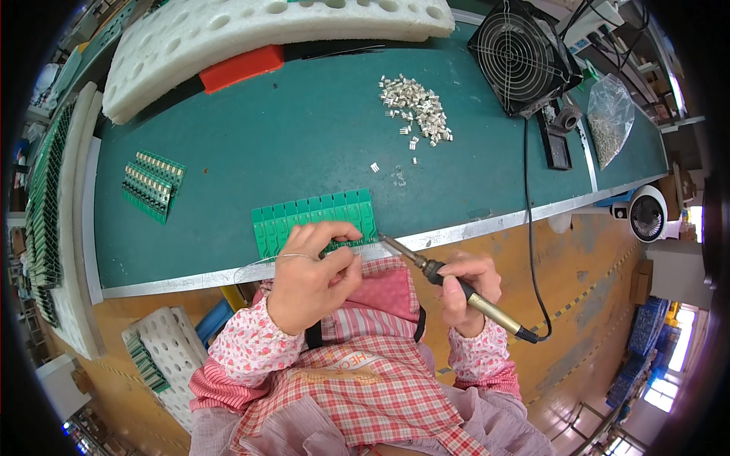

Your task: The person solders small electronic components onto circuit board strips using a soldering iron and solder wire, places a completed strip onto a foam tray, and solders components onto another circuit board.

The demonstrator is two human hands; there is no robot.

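My right hand point(469, 287) is closed round the handle of a soldering iron point(487, 308). The iron's tip points left, at the right end of a green circuit board panel point(312, 216) by the table's front edge. Over the panel's near side lies my left hand point(315, 266), its fingers bent and drawn together. A thin, pale solder wire point(255, 264) loops in from the left and runs across this hand's back; its end between the fingers is hidden. Small dark pins show along the panel's near edge, partly covered by the left fingers.
Loose white connectors point(418, 106) lie heaped at the back. A black fan point(517, 57) stands far right, near a small black iron stand point(559, 140) and a clear bag point(608, 121) of parts. Filled boards point(154, 182) sit left. White foam point(251, 38) spans the back. The iron's cord point(528, 190) crosses the table.
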